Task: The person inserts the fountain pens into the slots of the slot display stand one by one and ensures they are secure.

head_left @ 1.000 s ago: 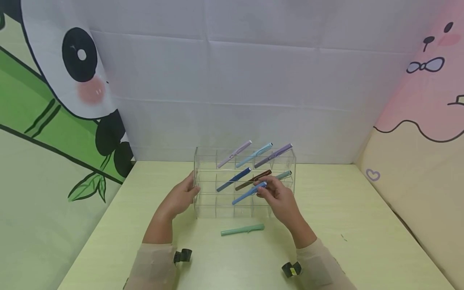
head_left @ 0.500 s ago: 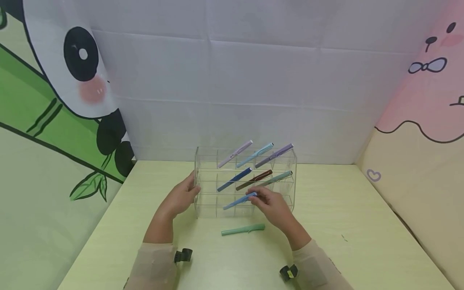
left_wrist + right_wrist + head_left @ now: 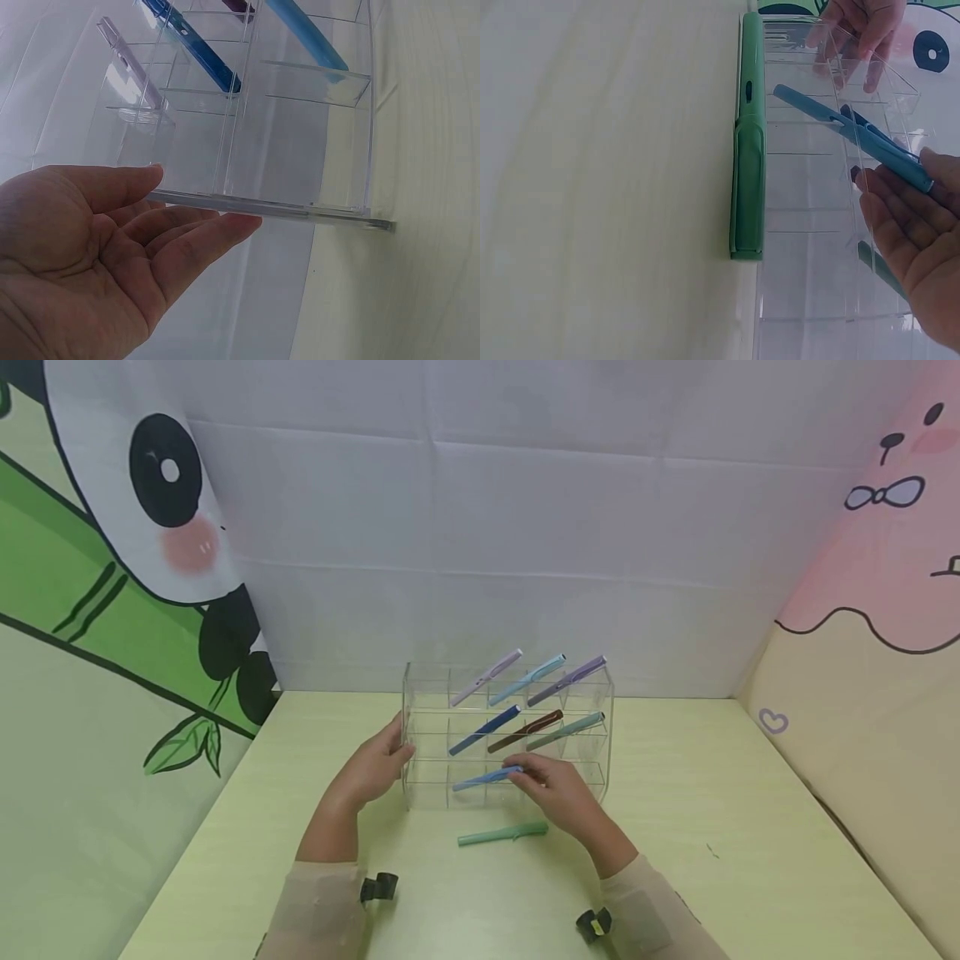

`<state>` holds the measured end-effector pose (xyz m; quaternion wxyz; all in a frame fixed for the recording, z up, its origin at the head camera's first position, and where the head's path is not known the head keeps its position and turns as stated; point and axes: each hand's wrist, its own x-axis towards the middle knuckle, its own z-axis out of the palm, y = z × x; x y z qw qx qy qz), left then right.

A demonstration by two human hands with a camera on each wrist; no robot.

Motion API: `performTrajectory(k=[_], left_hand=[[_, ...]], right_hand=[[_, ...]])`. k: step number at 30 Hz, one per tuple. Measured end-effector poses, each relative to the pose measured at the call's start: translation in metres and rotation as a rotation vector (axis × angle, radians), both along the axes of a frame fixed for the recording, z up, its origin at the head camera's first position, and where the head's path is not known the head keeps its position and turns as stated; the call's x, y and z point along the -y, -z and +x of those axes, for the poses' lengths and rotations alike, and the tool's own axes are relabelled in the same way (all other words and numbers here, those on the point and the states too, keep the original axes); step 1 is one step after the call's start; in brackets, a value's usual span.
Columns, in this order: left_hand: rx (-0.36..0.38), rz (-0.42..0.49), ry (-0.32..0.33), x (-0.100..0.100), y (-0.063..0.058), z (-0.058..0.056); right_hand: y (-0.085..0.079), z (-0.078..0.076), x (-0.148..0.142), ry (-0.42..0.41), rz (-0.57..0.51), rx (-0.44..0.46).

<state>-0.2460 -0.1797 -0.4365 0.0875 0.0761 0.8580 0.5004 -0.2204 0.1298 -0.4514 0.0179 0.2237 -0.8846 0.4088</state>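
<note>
A clear acrylic pen rack (image 3: 292, 154) with tiered compartments stands on the table. My left hand (image 3: 372, 768) holds its left side panel, thumb at the front edge and fingers on the outer face. With thumb and fingertips, my right hand (image 3: 558, 789) pinches a light blue pen (image 3: 480, 780) by its capped end. The other end of that pen is over the rack's lowest tier, in the second compartment from the left. In front of the rack a green pen (image 3: 502, 835) lies on the table, seen close up in the right wrist view.
The top tier holds a lilac pen (image 3: 486, 678), a pale blue pen (image 3: 527, 680) and a purple pen (image 3: 567, 682). In the middle tier lean a dark blue pen (image 3: 484, 731), a brown pen (image 3: 525, 732) and a grey-green pen (image 3: 566, 732). A white cloth backdrop (image 3: 480, 527) hangs behind.
My right hand has moved left and down with the light blue pen, whose lower end has gone into the lowest tier's area. The pen lies flatter now. My left hand stays on the rack.
</note>
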Motion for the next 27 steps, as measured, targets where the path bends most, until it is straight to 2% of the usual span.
performTrajectory(k=[11,17,20,23,27], left_hand=[[-0.006,-0.005,-0.002,-0.001,0.001,0.000],[0.004,0.000,-0.004,-0.002,0.000,0.000],[0.004,0.000,-0.001,-0.003,-0.002,0.000],[0.000,-0.006,-0.001,-0.002,-0.002,0.000],[0.002,-0.007,0.000,0.000,0.000,0.001]], right_hand=[[0.000,0.003,0.003,-0.006,0.031,-0.008],[-0.018,0.006,-0.009,0.031,0.065,-0.040],[-0.031,0.008,-0.019,0.028,0.145,-0.004],[-0.037,0.012,-0.028,-0.056,0.290,0.103],[-0.034,0.015,-0.030,-0.155,0.447,0.203]])
